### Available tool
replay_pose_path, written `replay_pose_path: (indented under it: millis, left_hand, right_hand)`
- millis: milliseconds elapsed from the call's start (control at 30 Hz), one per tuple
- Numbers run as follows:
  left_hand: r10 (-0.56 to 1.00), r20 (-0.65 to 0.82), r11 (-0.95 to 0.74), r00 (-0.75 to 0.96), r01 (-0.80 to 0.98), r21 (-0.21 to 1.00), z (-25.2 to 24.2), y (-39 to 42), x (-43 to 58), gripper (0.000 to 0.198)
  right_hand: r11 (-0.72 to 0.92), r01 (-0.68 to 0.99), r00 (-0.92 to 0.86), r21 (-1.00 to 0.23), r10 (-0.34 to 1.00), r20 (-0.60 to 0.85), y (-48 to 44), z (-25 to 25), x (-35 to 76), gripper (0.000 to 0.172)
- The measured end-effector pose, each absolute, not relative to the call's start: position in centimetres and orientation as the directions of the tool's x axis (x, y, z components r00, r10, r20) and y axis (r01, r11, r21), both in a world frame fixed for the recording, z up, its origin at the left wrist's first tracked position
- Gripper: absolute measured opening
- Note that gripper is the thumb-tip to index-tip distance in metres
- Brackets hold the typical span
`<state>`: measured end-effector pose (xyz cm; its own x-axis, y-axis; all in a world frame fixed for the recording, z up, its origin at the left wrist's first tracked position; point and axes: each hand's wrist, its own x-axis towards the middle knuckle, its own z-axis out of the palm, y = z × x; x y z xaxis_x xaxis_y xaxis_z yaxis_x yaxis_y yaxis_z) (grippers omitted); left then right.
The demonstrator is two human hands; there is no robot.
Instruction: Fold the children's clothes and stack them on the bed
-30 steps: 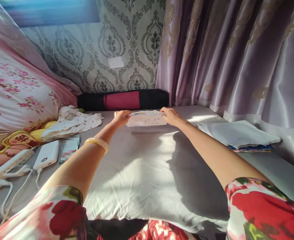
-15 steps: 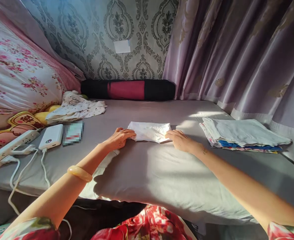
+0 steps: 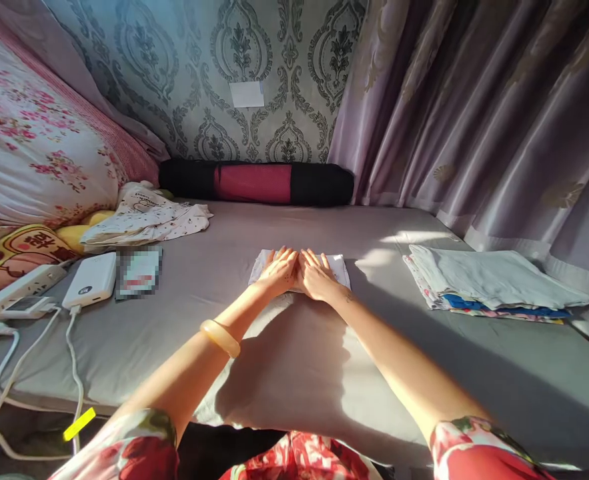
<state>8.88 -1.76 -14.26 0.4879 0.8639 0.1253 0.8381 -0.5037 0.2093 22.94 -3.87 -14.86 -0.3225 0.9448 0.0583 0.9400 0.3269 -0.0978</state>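
A small folded white cloth (image 3: 341,268), perhaps a garment, lies on the grey sheet in front of me. My left hand (image 3: 278,270) rests flat on its middle, fingers stretched away from me. Beside it, almost touching, my right hand (image 3: 317,273) presses flat on the same cloth with its fingers spread. Only the cloth's left and right ends and bits of its far edge show around the hands. Off to the right sits a stack of folded clothes (image 3: 499,277), pale grey-white on top with blue and patterned layers beneath.
A black and red roll bag (image 3: 254,183) lies along the wall. On the left are a crumpled spotted garment (image 3: 149,220), a white power bank (image 3: 91,280) with a cable, a power strip (image 3: 19,297), a blurred packet (image 3: 140,273) and a floral pillow (image 3: 39,133). A curtain (image 3: 474,107) hangs right.
Both hands have let go of the cloth's two ends and come together over its middle, where they now lie flat. The view has shifted slightly.
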Motion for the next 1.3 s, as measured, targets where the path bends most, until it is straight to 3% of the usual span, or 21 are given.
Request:
replay_pose_path:
  millis: [200,600,800,967,1133,1300]
  left_hand:
    - [0.880,0.097,-0.475,0.465,0.852,0.221,-16.4,-1.5,8.2,0.052]
    - [0.886,0.052,-0.459,0.460,0.859,0.227,-16.3,-1.2,8.1,0.053]
    - [0.841,0.218,-0.533,0.495,0.827,0.178,-15.9,-1.1,7.8,0.050]
    - [0.842,0.071,-0.535,0.534,0.813,0.230,-16.6,-0.4,7.8,0.053]
    - [0.850,0.055,-0.522,0.523,0.825,0.217,-16.3,-0.4,7.8,0.053]
    - [0.858,0.165,-0.509,0.486,0.847,0.151,-15.6,-1.0,7.5,0.054]
  right_hand:
    - [0.265,0.944,-0.252,-0.198,0.964,0.091,-3.8,-16.5,23.0,0.057]
    - [0.255,0.944,-0.239,-0.209,0.966,0.102,-3.6,-16.2,23.1,0.055]
    - [0.269,0.948,-0.240,-0.170,0.955,0.172,-3.5,-16.2,23.9,0.055]
    - [0.259,0.947,-0.235,-0.193,0.962,0.138,-3.2,-17.2,23.7,0.054]
    - [0.260,0.945,-0.234,-0.198,0.961,0.149,-3.3,-16.9,23.7,0.053]
    - [0.161,0.971,-0.129,-0.176,0.976,0.178,-3.8,-16.3,24.1,0.055]
